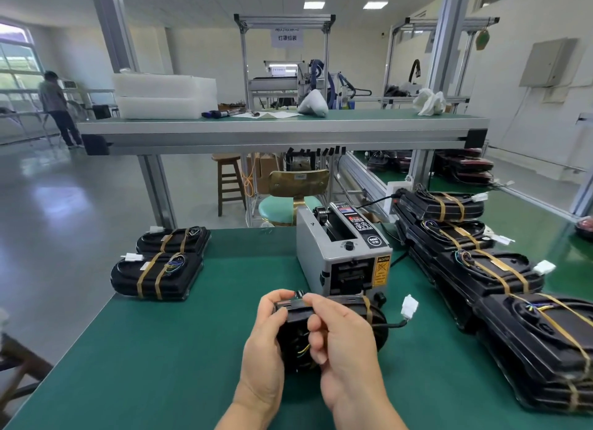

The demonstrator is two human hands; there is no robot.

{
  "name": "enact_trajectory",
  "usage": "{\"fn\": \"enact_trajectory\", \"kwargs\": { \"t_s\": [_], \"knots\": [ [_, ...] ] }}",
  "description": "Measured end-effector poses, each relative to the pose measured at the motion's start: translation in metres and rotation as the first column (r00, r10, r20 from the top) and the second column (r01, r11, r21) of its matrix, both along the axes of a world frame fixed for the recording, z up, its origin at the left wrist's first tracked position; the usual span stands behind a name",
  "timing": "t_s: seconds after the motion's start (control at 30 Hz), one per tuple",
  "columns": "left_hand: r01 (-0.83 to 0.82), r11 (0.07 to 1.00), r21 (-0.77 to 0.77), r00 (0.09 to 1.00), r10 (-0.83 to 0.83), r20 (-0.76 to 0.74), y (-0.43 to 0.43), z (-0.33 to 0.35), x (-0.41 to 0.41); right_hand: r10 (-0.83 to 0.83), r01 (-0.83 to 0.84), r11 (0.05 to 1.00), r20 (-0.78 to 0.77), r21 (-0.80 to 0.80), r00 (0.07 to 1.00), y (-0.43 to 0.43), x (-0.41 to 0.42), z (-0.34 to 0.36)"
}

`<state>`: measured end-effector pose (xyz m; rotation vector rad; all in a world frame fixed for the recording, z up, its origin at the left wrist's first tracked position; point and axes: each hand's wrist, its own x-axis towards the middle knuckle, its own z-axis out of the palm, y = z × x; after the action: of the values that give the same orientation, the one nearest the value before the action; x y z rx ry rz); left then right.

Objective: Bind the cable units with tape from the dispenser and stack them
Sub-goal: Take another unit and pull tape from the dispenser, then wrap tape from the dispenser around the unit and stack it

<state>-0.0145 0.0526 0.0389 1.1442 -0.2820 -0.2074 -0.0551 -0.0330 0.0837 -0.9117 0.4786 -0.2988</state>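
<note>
Many cable units (491, 269) — green mat (160, 349); grey floor (64, 221).

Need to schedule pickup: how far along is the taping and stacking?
Done: two taped units sit left of the tape dispenser, and a taped row is stacked on the right. In hand: the left hand and right hand grip the held unit before the dispenser. It shows one tape band, so a second is probably due. Left: finish it and stack it; no untaped units are visible.
</note>
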Motion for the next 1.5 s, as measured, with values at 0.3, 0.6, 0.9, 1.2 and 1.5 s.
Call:
{"fn": "enact_trajectory", "kwargs": {
  "t_s": [0.3, 0.6, 0.9, 1.2, 1.5],
  "knots": [
    [0.064, 0.992, -0.109, 0.993, -0.074, -0.093, 0.003, 0.001, 0.003, 0.051, -0.05, 0.998, -0.01, 0.046, 0.999, 0.01, 0.0, -0.008],
    [0.046, 0.996, -0.077, 0.991, -0.055, -0.123, 0.002, 0.003, 0.004, 0.08, -0.08, 0.997, -0.02, -0.009, 0.997, 0.011, 0.0, -0.009],
    [0.027, 0.997, -0.073, 0.989, -0.037, -0.142, 0.002, 0.009, 0.0, 0.085, -0.086, 0.996, -0.006, -0.037, 0.996, 0.013, -0.002, -0.01],
    [-0.083, 0.988, 0.13, 0.995, 0.09, -0.047, -0.002, 0.004, 0.008, 0.093, -0.092, 0.991, -0.003, -0.093, 0.996, 0.012, -0.002, -0.011],
    [-0.173, 0.963, 0.204, 0.985, 0.171, 0.031, -0.003, 0.008, 0.008, -0.112, 0.128, 0.912, 0.063, -0.389, 0.992, -0.025, 0.004, -0.013]
  ]
}}
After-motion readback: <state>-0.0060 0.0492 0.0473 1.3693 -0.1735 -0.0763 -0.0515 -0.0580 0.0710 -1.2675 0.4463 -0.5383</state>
